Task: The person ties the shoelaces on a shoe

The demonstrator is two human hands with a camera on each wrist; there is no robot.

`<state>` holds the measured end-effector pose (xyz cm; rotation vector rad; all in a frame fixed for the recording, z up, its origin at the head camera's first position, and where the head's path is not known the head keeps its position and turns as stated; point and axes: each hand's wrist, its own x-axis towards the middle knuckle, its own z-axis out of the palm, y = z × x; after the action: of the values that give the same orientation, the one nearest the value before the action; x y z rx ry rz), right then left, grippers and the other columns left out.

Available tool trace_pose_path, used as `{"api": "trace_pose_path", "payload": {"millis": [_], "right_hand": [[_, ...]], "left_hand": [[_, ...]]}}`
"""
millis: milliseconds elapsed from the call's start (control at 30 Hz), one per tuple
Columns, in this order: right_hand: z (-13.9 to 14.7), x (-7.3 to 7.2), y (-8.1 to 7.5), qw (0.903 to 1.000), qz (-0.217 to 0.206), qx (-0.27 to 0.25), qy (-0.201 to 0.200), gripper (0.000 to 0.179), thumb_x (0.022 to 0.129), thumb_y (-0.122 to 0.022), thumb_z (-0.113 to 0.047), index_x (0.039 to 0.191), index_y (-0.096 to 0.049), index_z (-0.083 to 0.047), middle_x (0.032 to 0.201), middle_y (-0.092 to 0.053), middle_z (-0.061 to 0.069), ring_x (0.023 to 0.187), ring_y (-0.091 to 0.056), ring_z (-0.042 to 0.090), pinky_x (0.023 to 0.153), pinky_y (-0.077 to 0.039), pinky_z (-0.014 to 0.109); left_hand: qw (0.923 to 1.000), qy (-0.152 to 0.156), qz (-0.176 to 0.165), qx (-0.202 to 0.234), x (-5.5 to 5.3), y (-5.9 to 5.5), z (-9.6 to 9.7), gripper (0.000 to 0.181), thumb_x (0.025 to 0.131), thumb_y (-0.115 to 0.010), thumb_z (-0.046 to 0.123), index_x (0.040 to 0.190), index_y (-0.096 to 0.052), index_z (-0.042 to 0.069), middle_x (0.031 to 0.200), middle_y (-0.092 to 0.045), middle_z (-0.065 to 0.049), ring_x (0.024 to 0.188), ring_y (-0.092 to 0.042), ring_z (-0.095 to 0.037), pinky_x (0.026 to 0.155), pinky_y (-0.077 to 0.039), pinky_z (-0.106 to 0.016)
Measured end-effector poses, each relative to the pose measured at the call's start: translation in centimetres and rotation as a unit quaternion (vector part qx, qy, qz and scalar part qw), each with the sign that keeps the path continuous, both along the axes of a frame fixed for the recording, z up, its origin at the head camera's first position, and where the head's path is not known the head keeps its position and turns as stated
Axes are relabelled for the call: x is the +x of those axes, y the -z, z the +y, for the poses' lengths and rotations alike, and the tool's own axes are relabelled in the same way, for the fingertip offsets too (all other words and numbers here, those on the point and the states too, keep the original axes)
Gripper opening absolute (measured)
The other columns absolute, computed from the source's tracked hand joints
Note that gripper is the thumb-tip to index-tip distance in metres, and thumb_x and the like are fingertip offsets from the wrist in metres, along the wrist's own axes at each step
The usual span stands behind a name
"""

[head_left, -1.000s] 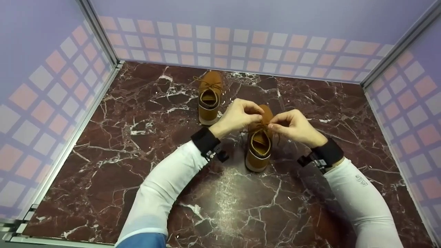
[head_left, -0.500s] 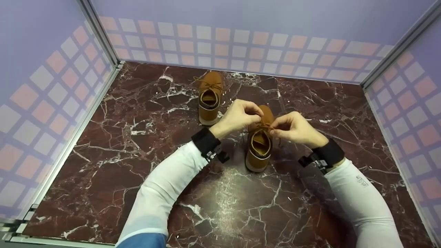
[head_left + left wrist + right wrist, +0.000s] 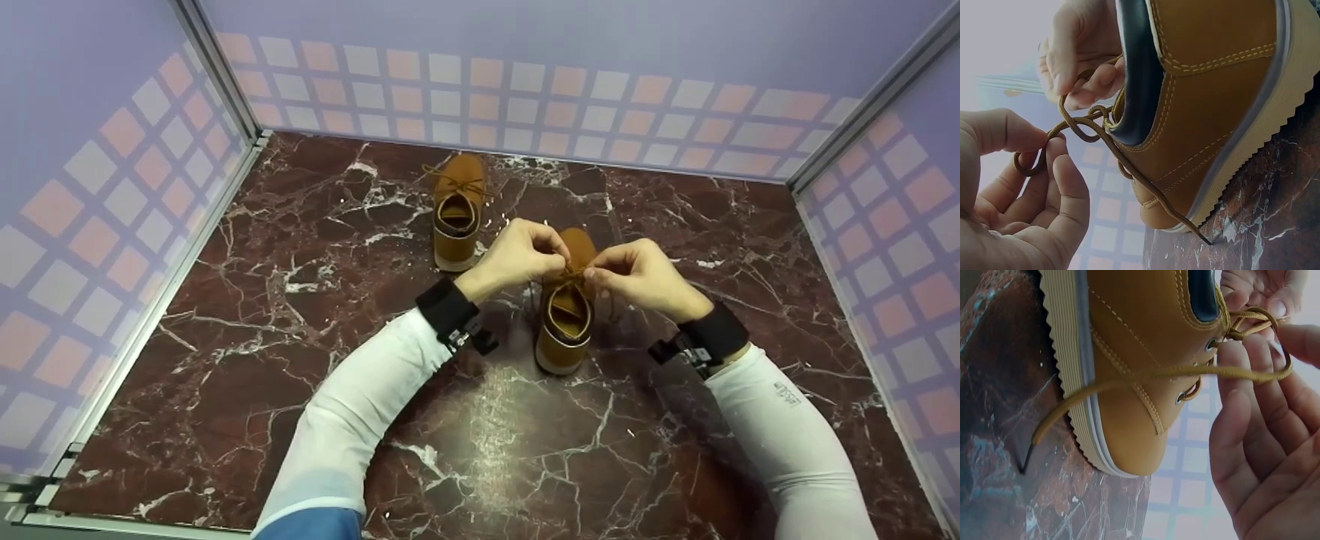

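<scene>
A tan leather shoe (image 3: 561, 354) with a dark padded collar stands on the marble-patterned surface, toe pointing away from me. My left hand (image 3: 521, 253) pinches a loop of its brown shoelace (image 3: 1169, 209) between thumb and fingers. On the other side, my right hand (image 3: 641, 279) also pinches the lace between thumb and index finger, just beside the left fingertips. Between the hands the lace crosses in loops above the eyelets. In the right wrist view, a lace end (image 3: 1129, 379) hangs loose across the shoe's side down to its dark tip.
A matching tan shoe (image 3: 455, 251) stands farther back to the left, its lace crossed over the top. Panels with pink and white squares (image 3: 484, 101) close off the back and both sides. Dark red marble-patterned surface (image 3: 247, 390) spreads around the shoes.
My right hand dipped slightly toward me, then rose back toward the left one, still pinching the lace. The left fingertips have shifted a little toward me and left. Both shoes stay put.
</scene>
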<state>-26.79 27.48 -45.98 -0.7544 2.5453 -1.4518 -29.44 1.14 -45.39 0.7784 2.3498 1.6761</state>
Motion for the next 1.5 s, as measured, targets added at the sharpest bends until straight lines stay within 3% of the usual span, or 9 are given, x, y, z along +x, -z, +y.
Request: {"api": "trace_pose_path", "payload": {"millis": [167,433,633,933,1067,1200,1500], "right_hand": [[-0.5,-0.1,0.0,1.0,-0.003,0.003,0.007,0.015,0.106,-0.074,-0.006,0.105,-0.086,0.004,0.085,-0.082,0.026,0.062,-0.073,0.003,0.053,-0.056,0.017],[-1.1,-0.3,0.0,0.999,-0.014,0.036,0.022,0.019,0.108,-0.073,-0.011,0.103,-0.087,0.001,0.081,-0.081,0.023,0.058,-0.069,0.001,0.052,-0.052,0.015],[-1.3,-0.4,0.0,0.9982,-0.004,0.05,0.032,0.014,0.103,-0.079,-0.011,0.104,-0.089,-0.001,0.09,-0.085,0.023,0.062,-0.067,-0.001,0.054,-0.048,0.012],[-1.5,-0.3,0.3,0.9973,0.006,0.062,0.039,0.011,0.098,-0.075,0.0,0.094,-0.086,0.0,0.086,-0.083,0.018,0.065,-0.065,-0.002,0.06,-0.051,0.012],[-1.6,-0.3,0.7,0.9973,-0.014,0.056,0.044,0.014,0.1,-0.068,0.001,0.093,-0.08,0.002,0.083,-0.077,0.009,0.065,-0.065,0.005,0.06,-0.05,0.013],[-1.8,-0.2,0.6,0.9966,-0.044,0.055,0.043,0.017,0.105,-0.061,-0.003,0.099,-0.076,0.003,0.083,-0.068,-0.003,0.066,-0.059,0.003,0.06,-0.047,0.015],[-1.7,0.0,0.0,0.9914,-0.118,0.055,-0.016,0.029,0.12,-0.049,-0.015,0.105,-0.063,0.005,0.076,-0.05,-0.004,0.065,-0.046,0.005,0.061,-0.039,0.02]], "left_hand": [[1.0,0.003,-0.008,0.003,0.0,0.2,0.1,0.015,0.089,-0.073,0.005,0.096,-0.087,0.004,0.082,-0.077,0.005,0.075,-0.065,-0.006,0.069,-0.054,-0.019],[0.9999,0.006,-0.009,0.003,0.1,0.4,0.3,0.012,0.089,-0.077,0.006,0.095,-0.086,0.004,0.084,-0.08,0.001,0.073,-0.066,-0.004,0.069,-0.054,-0.018],[0.9999,0.011,-0.008,0.007,0.2,0.4,0.4,0.011,0.09,-0.078,0.006,0.096,-0.086,0.002,0.086,-0.082,-0.005,0.072,-0.066,-0.003,0.069,-0.055,-0.018],[0.9997,0.011,-0.022,0.005,0.2,0.5,0.3,0.013,0.088,-0.075,0.006,0.095,-0.086,0.004,0.082,-0.079,0.003,0.072,-0.067,-0.005,0.068,-0.058,-0.019],[0.9997,0.014,-0.018,0.001,0.2,0.5,0.3,0.012,0.089,-0.076,0.006,0.095,-0.085,0.002,0.081,-0.078,0.005,0.073,-0.067,-0.005,0.07,-0.057,-0.018],[0.9998,0.015,-0.013,-0.002,0.1,0.6,0.4,0.011,0.088,-0.076,0.006,0.094,-0.085,0.002,0.079,-0.076,0.007,0.072,-0.065,-0.004,0.069,-0.054,-0.018],[0.9998,0.019,-0.008,-0.007,0.1,0.5,0.3,0.012,0.089,-0.076,0.007,0.095,-0.086,0.003,0.081,-0.079,0.003,0.069,-0.065,-0.003,0.066,-0.053,-0.018]]}}
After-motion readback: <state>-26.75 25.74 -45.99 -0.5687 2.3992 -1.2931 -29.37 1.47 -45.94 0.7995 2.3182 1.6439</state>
